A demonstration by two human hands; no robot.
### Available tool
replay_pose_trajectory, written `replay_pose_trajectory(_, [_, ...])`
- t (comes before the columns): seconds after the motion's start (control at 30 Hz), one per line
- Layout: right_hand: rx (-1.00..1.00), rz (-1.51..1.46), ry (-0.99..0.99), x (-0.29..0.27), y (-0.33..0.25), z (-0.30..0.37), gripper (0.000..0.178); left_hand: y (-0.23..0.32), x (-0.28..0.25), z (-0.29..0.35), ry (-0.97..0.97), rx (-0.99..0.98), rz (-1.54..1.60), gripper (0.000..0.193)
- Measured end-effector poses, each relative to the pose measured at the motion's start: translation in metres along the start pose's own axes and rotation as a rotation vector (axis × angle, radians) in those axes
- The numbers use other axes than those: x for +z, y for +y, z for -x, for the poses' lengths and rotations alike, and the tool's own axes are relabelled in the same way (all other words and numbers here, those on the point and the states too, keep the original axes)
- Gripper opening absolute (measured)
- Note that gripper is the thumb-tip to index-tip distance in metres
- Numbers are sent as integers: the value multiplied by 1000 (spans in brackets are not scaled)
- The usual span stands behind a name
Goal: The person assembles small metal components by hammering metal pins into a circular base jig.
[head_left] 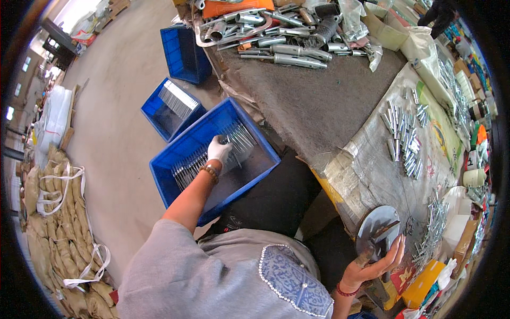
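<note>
My left hand (219, 151), in a white glove, reaches into a large blue bin (215, 205). Its fingers are closed among a row of thin metal rods (192, 164); what they grip is too small to make out. At the lower right, my bare right hand (374, 268) has its fingers stretched out and thumb apart. It is at the lower edge of a round grey metal disc (372, 226), which has a dark bar across it. Whether the hand touches the disc or only overlaps it, I cannot tell.
Smaller blue bins (169, 52) stand beyond the large one, one with rods (178, 101) inside. The workbench (313, 101) carries piled metal tubes (289, 50), short metal pins (406, 138) on a plastic sheet, and more thin rods (433, 228). Stuffed sacks (61, 239) lie on the left.
</note>
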State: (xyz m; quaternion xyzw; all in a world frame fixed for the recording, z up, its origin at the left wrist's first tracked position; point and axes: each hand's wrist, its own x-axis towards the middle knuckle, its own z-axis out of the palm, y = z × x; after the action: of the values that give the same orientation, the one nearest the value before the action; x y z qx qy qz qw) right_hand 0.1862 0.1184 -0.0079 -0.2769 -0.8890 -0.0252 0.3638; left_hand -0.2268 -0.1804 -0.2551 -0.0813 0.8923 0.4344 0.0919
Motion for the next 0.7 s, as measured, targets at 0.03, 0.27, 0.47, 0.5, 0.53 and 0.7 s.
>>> replay_pose_trajectory(0.03, [-1,19,4,-1,0,0,68,6,4,-6,-24,-19,0,61])
replay_pose_trajectory(0.27, [5,22,-15,-1,2,0,68,25,31,-47,18,-22,-85,56])
replay_pose_trajectory(0.47, [26,41,-26,-2,4,-1,69,50,44,-45,9,-86,-167,56])
replay_pose_trajectory(0.5, [6,26,-26,-2,4,-3,70,49,43,-41,46,-46,-169,56])
replay_pose_trajectory(0.53, [-9,23,-16,-5,3,-4,71,53,42,-39,74,7,-163,56])
replay_pose_trajectory(0.7, [18,-64,0,4,1,-3,67,23,-7,-71,328,260,60,42])
